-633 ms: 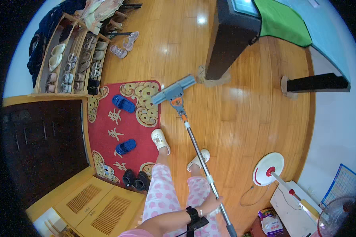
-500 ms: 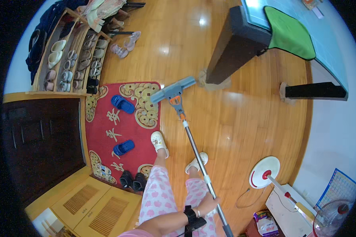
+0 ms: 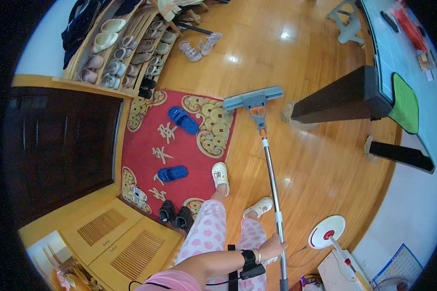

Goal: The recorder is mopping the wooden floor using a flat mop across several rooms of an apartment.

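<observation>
My left hand (image 3: 273, 246), with a black band and device on its wrist, is wrapped round the metal pole of a flat mop (image 3: 272, 179). The pole slants away from me past my right foot. Its grey-blue head (image 3: 252, 100), with an orange joint piece, rests at the far right corner of a red mat (image 3: 179, 145). One end of the head overlaps the mat; the other lies over the wooden floor. My right hand is out of view.
Two blue slippers (image 3: 172, 173) and dark shoes (image 3: 176, 213) lie on the mat. A shoe rack (image 3: 131, 53) stands far left, a yellow cabinet (image 3: 126, 242) near left. At right are a thick table leg (image 3: 337, 99) and a round white stand base (image 3: 327, 232).
The whole view has turned, so the scene sits further right. The mop head has shifted slightly away from me along the mat's edge. My left hand still grips the pole.
</observation>
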Tool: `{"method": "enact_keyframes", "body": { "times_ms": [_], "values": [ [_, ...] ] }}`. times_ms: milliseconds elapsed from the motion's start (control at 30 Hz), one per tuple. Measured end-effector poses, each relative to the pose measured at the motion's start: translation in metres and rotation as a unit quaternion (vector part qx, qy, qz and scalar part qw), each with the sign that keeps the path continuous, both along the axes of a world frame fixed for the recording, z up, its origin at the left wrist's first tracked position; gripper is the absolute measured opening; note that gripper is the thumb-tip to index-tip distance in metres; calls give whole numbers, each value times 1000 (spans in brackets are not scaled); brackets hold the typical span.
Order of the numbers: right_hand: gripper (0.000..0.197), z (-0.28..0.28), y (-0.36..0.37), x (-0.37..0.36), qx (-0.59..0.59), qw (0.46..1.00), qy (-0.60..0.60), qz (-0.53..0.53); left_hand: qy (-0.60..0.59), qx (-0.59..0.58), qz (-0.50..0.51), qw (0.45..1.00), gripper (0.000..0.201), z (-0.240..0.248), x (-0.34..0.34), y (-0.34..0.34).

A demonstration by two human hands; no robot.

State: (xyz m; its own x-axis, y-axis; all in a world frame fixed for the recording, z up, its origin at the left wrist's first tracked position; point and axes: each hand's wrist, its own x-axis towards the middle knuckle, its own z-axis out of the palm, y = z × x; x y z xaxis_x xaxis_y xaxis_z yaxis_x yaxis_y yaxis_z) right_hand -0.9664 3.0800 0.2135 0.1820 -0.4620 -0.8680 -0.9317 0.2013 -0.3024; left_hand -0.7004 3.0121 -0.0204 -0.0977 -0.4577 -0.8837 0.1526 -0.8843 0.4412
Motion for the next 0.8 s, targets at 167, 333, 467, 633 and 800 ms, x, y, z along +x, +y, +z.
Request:
{"method": "enact_keyframes", "body": {
  "times_ms": [167,333,467,633,800],
  "values": [
    [54,-16,-51,68,-46,995,-57,72,-47,-52,54,996,40,-26,31,-33],
    [54,-26,-73,50,25,997,-67,-29,-47,-52,74,995,45,-34,11,-52],
    [54,-20,-87,42,4,995,-96,13,-105,-71,102,987,45,-47,-7,-57],
    [51,-21,-102,36,-108,986,-70,109,-67,-65,85,992,40,-39,-13,-70],
    [52,-44,-102,14,-18,999,-44,22,-117,-40,131,984,42,-56,-27,-61]
  ]
}}
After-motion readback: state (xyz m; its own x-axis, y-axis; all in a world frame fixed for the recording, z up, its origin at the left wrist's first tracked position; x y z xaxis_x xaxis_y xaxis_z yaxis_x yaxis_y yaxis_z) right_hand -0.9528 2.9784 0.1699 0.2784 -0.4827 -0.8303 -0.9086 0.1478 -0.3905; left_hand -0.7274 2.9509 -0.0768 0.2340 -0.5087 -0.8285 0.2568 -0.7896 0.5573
